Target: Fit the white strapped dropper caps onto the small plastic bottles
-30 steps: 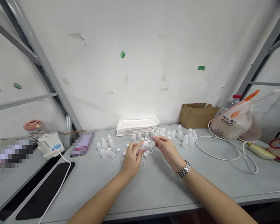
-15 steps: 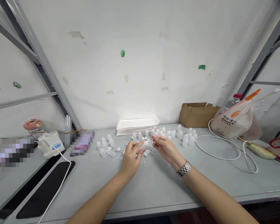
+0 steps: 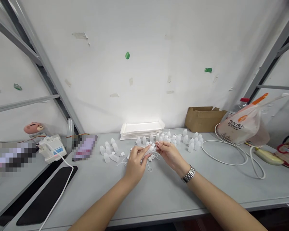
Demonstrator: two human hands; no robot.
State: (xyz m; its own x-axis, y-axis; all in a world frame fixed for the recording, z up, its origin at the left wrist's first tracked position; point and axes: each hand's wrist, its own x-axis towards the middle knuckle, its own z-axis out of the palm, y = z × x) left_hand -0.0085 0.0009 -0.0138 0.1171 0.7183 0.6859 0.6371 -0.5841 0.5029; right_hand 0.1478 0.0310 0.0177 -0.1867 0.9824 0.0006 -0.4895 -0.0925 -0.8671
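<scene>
Over a heap of small white caps with looped straps (image 3: 149, 168), my two hands almost meet. My left hand (image 3: 136, 163) has thumb and index finger closed on a small white plastic bottle (image 3: 152, 149), mostly hidden by the fingers. Close to its tip, my right hand (image 3: 170, 155) is pinched; whatever lies between those fingertips is too small to make out. Several translucent squeeze bottles (image 3: 108, 147) are grouped to the left, one lying on its side. More bottles stand behind my hands, and another group of bottles (image 3: 191, 147) is on the right.
Stacked white trays (image 3: 142, 129) lie against the wall. Farther right are a cardboard box (image 3: 204, 119), a coiled white cable (image 3: 227, 164) and a plastic bag (image 3: 242, 125). A phone (image 3: 85, 147), a white power adapter (image 3: 53, 149) and a black mat (image 3: 44, 195) are at left.
My right hand has moved slightly down and left, bringing its fingertips closer to the bottle in my left hand. My left hand has barely moved.
</scene>
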